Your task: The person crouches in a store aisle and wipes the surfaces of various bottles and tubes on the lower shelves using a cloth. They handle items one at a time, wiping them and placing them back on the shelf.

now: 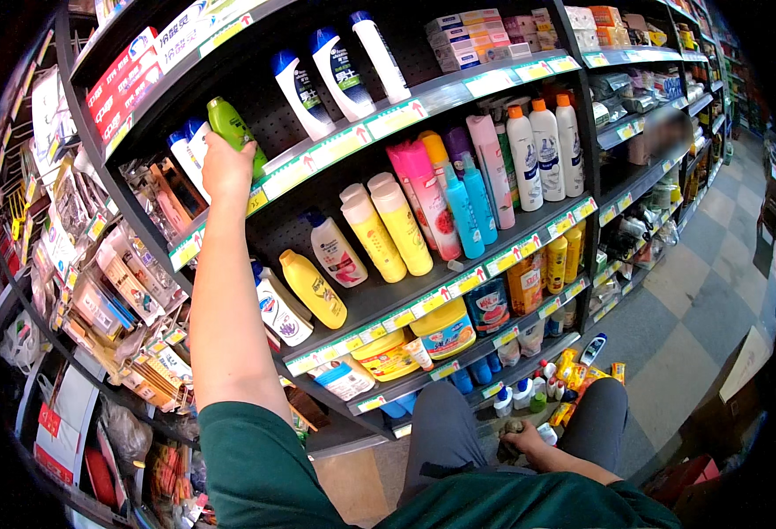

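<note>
My left hand [228,165] reaches up to a dark shelf and grips a green bottle [234,127], its fingers wrapped around the lower part. Two white bottles with blue caps [191,147] stand just left of that hand. Farther right on the same shelf are several white and dark-blue shampoo bottles [341,74] with blue caps. Low down, beside my knees, my right hand [526,440] is closed on a crumpled greyish-brown cloth [510,436]. On the floor just beyond it lie a green-capped bottle [538,399], white bottles with blue caps [523,393] and yellow packets [576,375].
The shelf below holds yellow bottles [401,228], pink spray cans [427,205] and orange-capped white bottles [546,149]. Tubs [450,330] stand lower. Hanging packaged goods [130,271] crowd the left. A tiled aisle [692,291] runs along the right, with a cardboard box [718,423] near me.
</note>
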Action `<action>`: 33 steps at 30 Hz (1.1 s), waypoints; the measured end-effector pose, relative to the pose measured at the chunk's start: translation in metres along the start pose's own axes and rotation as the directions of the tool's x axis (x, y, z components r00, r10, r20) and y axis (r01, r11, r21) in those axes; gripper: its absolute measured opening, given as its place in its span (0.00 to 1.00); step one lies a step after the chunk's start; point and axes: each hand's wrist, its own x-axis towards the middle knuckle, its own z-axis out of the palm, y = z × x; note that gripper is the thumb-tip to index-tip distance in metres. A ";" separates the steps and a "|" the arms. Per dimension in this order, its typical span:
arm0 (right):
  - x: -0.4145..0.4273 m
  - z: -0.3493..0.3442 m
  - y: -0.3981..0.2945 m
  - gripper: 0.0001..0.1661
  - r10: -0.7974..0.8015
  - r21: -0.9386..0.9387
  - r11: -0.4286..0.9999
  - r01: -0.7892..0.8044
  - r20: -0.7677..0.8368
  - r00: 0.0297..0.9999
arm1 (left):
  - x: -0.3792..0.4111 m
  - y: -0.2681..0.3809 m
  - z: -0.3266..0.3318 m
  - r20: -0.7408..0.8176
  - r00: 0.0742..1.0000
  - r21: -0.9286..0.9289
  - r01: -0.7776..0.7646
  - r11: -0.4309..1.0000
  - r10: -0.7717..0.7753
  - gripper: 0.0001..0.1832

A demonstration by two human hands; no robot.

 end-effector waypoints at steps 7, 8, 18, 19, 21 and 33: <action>0.023 0.000 0.023 0.42 -0.049 0.022 0.999 0.050 -0.020 0.999 | -0.012 0.000 0.000 -0.059 0.998 -0.084 -0.010 0.996 0.005 0.34; 0.021 0.001 0.020 0.42 -0.054 0.017 0.998 0.054 -0.029 0.998 | -0.015 0.000 0.000 -0.080 0.997 -0.098 -0.023 0.995 0.015 0.34; 0.010 0.004 0.010 0.41 -0.063 0.026 0.998 0.063 0.015 0.998 | -0.029 -0.002 -0.008 -0.432 0.868 0.066 -0.239 0.969 0.243 0.26; 0.020 0.001 0.019 0.42 -0.077 -0.007 0.997 0.077 -0.008 0.997 | -0.029 0.005 -0.004 -0.461 0.831 0.031 -0.336 0.941 0.312 0.24; 0.026 0.001 0.025 0.43 -0.077 -0.004 0.997 0.077 -0.001 0.997 | -0.029 0.022 0.004 -0.519 0.734 -0.002 -0.514 0.857 0.439 0.21; 0.010 -0.001 0.011 0.39 -0.068 0.027 0.997 0.067 0.042 0.997 | 0.023 0.074 0.046 0.190 0.979 -0.606 0.055 0.793 0.077 0.35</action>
